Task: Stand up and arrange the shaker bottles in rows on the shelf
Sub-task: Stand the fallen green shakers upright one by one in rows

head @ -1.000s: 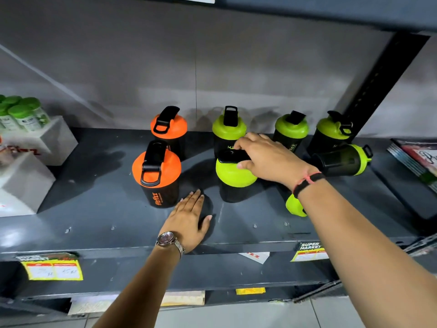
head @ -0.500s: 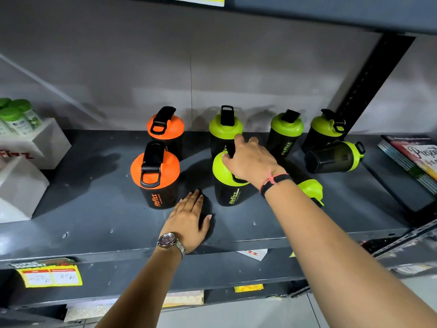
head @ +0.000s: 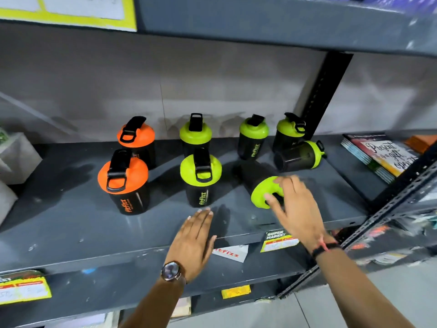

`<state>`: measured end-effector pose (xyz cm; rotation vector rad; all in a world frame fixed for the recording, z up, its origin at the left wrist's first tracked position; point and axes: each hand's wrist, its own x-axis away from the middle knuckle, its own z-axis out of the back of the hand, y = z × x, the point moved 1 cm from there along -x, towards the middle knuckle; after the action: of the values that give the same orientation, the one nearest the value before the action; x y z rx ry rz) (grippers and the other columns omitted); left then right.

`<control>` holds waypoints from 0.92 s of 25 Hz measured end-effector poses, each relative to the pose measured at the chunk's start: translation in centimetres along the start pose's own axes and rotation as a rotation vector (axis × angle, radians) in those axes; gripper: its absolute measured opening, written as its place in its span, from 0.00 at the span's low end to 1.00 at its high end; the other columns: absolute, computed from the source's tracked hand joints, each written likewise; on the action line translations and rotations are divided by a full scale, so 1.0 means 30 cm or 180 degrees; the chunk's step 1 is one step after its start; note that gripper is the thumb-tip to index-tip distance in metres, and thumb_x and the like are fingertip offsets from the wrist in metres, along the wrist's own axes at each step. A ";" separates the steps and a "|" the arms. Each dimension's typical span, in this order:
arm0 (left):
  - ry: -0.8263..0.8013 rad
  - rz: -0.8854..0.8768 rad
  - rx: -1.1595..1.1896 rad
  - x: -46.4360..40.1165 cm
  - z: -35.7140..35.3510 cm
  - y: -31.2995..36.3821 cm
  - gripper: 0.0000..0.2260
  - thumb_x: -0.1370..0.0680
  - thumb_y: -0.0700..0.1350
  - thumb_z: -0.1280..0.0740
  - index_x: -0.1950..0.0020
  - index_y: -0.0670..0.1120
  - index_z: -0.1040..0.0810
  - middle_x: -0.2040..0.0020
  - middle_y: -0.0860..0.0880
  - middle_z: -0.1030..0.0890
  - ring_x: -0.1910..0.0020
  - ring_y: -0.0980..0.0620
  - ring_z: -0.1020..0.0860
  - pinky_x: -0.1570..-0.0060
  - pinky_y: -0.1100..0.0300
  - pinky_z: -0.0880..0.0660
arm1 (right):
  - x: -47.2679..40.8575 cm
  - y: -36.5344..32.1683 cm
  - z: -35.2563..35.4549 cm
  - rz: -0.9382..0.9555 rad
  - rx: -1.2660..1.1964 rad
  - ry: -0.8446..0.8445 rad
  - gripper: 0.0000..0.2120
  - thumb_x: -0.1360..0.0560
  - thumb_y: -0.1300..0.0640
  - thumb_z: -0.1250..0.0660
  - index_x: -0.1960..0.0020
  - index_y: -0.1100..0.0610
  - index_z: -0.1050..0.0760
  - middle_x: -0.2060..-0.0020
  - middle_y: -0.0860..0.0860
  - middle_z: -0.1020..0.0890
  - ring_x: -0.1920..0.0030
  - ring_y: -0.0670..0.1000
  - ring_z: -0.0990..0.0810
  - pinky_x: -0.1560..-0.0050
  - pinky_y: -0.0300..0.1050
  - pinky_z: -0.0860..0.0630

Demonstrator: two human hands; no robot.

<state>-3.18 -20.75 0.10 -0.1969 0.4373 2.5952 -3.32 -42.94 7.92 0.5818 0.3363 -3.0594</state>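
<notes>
On the grey shelf (head: 71, 228) stand two orange-lidded shaker bottles, one in front (head: 124, 182) and one behind (head: 137, 138). Upright green-lidded bottles stand at front middle (head: 201, 178) and along the back (head: 195, 133), (head: 253, 136), (head: 289, 131). Two green-lidded bottles lie on their sides: one (head: 260, 183) lid towards me, one (head: 299, 156) behind it. My right hand (head: 295, 204) reaches over the near lying bottle's lid, fingers spread and blurred, touching or just above it. My left hand (head: 196, 235) rests flat on the shelf's front edge, holding nothing.
White boxes (head: 16, 157) sit at the shelf's left end. A stack of notebooks (head: 378, 157) lies at the right, past a black upright post (head: 324, 95). Another shelf runs overhead. Price labels (head: 279, 240) hang on the front lip.
My right hand let go of the front middle green bottle, which now stands upright, and moved right and down to the lying bottle. The left hand stayed put.
</notes>
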 end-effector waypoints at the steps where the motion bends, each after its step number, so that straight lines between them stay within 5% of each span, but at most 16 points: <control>1: 0.0018 -0.0112 0.0040 -0.035 -0.019 0.043 0.23 0.20 0.50 0.54 0.38 0.38 0.28 0.39 0.40 0.22 0.42 0.43 0.22 0.47 0.45 0.24 | 0.022 0.039 -0.031 0.0029 0.0132 -0.0135 0.26 0.28 0.39 0.44 0.47 0.61 0.28 0.52 0.59 0.23 0.54 0.62 0.23 0.56 0.54 0.25; 4: -0.0007 -0.0098 0.0161 -0.186 -0.084 0.144 0.23 0.21 0.49 0.45 0.29 0.39 0.42 0.27 0.40 0.39 0.28 0.43 0.39 0.29 0.55 0.44 | 0.034 0.131 -0.100 0.0085 0.0310 -0.0224 0.27 0.33 0.36 0.38 0.49 0.59 0.28 0.54 0.57 0.21 0.57 0.60 0.22 0.59 0.51 0.23; 6: -0.0063 0.0067 0.0153 -0.252 -0.133 0.158 0.26 0.21 0.51 0.48 0.27 0.42 0.52 0.24 0.43 0.50 0.25 0.47 0.51 0.28 0.59 0.56 | 0.023 0.146 -0.125 0.0049 0.0256 -0.0245 0.23 0.35 0.42 0.29 0.51 0.59 0.27 0.56 0.57 0.20 0.60 0.60 0.21 0.61 0.50 0.23; 9: -0.0166 0.0383 0.0134 -0.289 -0.186 0.154 0.26 0.21 0.52 0.48 0.27 0.43 0.51 0.24 0.44 0.51 0.25 0.48 0.52 0.27 0.57 0.56 | 0.000 0.152 -0.109 0.0170 0.0207 -0.0042 0.19 0.39 0.51 0.23 0.53 0.59 0.24 0.58 0.56 0.18 0.62 0.59 0.20 0.63 0.48 0.22; 14: -0.0131 0.0521 0.0136 -0.292 -0.206 0.149 0.25 0.22 0.52 0.46 0.28 0.43 0.46 0.24 0.45 0.45 0.25 0.48 0.47 0.27 0.56 0.54 | -0.207 0.189 0.078 0.0643 0.0287 0.0145 0.20 0.32 0.56 0.29 0.43 0.57 0.29 0.46 0.55 0.23 0.51 0.60 0.22 0.53 0.55 0.28; 18: -0.0145 0.0538 0.0164 -0.290 -0.199 0.149 0.25 0.22 0.53 0.45 0.28 0.44 0.45 0.24 0.46 0.44 0.26 0.49 0.47 0.27 0.56 0.53 | -0.395 0.169 0.132 0.0849 0.0341 -0.0979 0.19 0.27 0.53 0.35 0.37 0.53 0.33 0.40 0.53 0.29 0.37 0.56 0.30 0.42 0.58 0.35; 23: -0.0078 0.0495 0.0174 -0.290 -0.206 0.144 0.25 0.22 0.53 0.45 0.28 0.44 0.45 0.25 0.46 0.43 0.26 0.49 0.45 0.27 0.56 0.52 | -0.452 0.140 0.090 0.0925 0.0013 -0.1702 0.18 0.27 0.53 0.33 0.39 0.53 0.31 0.41 0.54 0.28 0.38 0.57 0.30 0.39 0.60 0.31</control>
<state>2.55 -30.34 -2.65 -0.1165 0.5334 2.7302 8.53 -48.02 14.44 -0.1830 0.2061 -2.7823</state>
